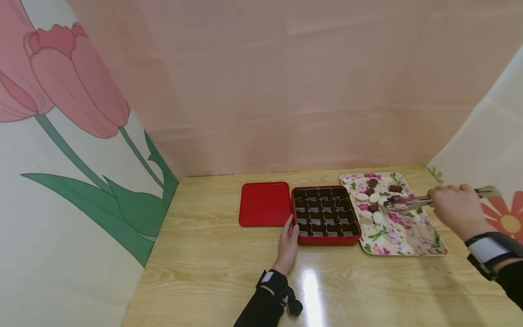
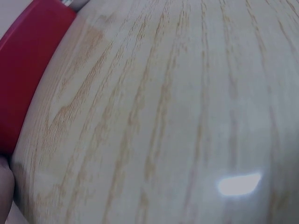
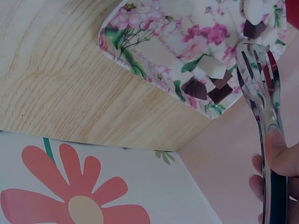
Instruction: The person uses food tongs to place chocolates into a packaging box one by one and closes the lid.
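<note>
My left hand (image 1: 288, 247) rests against the left side of a red box (image 1: 328, 242), its fingers lying along the wall. Inside the box is a dark insert divided into many square compartments. In my right hand (image 1: 459, 211) I grip metal serving tongs (image 1: 414, 202), whose slotted ends reach over a floral tray (image 1: 412, 243). White pieces (image 1: 362, 197) and dark brown pieces (image 1: 395, 188) that look like chocolates lie on the tray, clustered toward its left and far side. In the right wrist view the tong ends (image 3: 257, 56) hang close over the tray, near a dark piece (image 3: 253, 29).
A flat red lid (image 1: 264, 204) lies left of the box on the wooden table (image 1: 204, 259). The tray stands right beside the box. A pinkish backdrop (image 1: 286, 91) closes off the far edge, with flower-printed sheets at both sides.
</note>
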Available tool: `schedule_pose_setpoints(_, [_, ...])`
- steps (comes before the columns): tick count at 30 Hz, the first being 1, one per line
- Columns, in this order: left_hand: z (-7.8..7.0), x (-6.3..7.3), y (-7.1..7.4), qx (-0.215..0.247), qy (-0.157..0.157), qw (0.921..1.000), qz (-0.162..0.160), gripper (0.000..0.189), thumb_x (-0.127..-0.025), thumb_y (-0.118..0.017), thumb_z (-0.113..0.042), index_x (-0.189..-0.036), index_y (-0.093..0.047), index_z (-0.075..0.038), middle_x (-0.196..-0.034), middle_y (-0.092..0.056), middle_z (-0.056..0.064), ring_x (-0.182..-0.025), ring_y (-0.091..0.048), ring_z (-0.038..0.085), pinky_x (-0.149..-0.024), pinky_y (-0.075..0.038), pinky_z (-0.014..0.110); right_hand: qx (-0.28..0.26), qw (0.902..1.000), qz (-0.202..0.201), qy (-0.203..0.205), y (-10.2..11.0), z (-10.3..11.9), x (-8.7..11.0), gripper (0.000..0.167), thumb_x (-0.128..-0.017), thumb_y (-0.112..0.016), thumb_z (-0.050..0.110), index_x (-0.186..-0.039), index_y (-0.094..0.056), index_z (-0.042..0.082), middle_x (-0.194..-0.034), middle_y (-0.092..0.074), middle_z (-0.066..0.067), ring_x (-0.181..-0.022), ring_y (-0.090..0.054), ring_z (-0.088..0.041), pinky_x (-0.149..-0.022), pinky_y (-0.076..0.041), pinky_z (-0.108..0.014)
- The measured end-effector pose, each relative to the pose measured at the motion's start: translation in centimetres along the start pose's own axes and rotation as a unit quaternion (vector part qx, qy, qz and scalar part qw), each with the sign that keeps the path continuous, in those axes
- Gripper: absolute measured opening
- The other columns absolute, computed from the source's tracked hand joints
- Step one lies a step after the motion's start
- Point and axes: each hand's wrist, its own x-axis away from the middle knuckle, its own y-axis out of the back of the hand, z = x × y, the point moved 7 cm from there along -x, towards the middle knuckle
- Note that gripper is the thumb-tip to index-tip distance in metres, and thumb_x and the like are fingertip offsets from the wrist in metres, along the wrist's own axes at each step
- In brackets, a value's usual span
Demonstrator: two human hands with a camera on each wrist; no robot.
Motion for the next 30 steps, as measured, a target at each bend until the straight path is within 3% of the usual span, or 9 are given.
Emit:
schedule_pose_setpoints(4, [-0.1, -0.1, 0.0, 0.002, -0.004, 1.0, -0.001, 0.05, -0.107, -0.048, -0.03, -0.154, -0.037, -0.018, -0.158, -0.031, 0.012, -0.143, -0.032, 0.03, -0.115, -0.032, 0.04, 0.001, 1.0, -0.002, -0.008, 0.9, 0.2, -0.3, 0.024, -0.066, -0.087, 0.005, -0.079, -0.066, 0.001, -0.069, -0.06, -0.009, -0.06, -0.054, -0.027, -0.055, -0.037, -0.042])
schedule_pose_setpoints(10, [-0.3, 0.1, 0.1, -0.003, 0.003, 1.0, 0.005, 0.051, -0.107, -0.047, -0.033, -0.155, -0.036, -0.02, -0.159, -0.029, 0.011, -0.144, -0.031, 0.031, -0.115, -0.032, 0.042, -0.015, 0.999, -0.042, 0.011, 3.5, 2.5, -1.5, 0.025, -0.065, -0.085, 0.001, -0.082, -0.068, 0.0, -0.077, -0.065, -0.013, -0.067, -0.057, -0.031, -0.058, -0.037, -0.043])
schedule_pose_setpoints(19, [-0.1, 0.0, 0.1, -0.011, -0.001, 0.9999, 0.008, 0.053, -0.106, -0.047, -0.036, -0.155, -0.036, -0.02, -0.159, -0.029, 0.011, -0.144, -0.03, 0.032, -0.115, -0.033, 0.043, -0.018, 0.9953, -0.071, 0.063, 6.2, 7.4, -4.0, 0.036, -0.06, -0.09, 0.006, -0.089, -0.07, -0.001, -0.081, -0.067, -0.013, -0.074, -0.061, -0.034, -0.069, -0.042, -0.051])
schedule_pose_setpoints(26, [-0.2, 0.0, 0.1, -0.015, 0.002, 0.9999, 0.005, 0.054, -0.106, -0.047, -0.039, -0.155, -0.035, -0.021, -0.159, -0.029, 0.009, -0.144, -0.031, 0.029, -0.115, -0.033, 0.041, -0.025, 0.9889, -0.104, 0.103, 7.2, 12.0, -7.1, 0.025, -0.066, -0.084, 0.0, -0.085, -0.068, 0.0, -0.076, -0.065, -0.011, -0.069, -0.06, -0.032, -0.065, -0.042, -0.048])
schedule_pose_setpoints(30, [-0.1, 0.0, 0.0, -0.012, 0.007, 0.9999, 0.003, 0.053, -0.106, -0.047, -0.036, -0.155, -0.036, -0.019, -0.159, -0.03, 0.01, -0.144, -0.031, 0.03, -0.114, -0.034, 0.041, -0.019, 0.9838, -0.133, 0.119, 7.0, 14.5, -8.8, 0.02, -0.067, -0.082, -0.001, -0.079, -0.066, 0.0, -0.074, -0.063, -0.012, -0.071, -0.059, -0.034, -0.07, -0.045, -0.05])
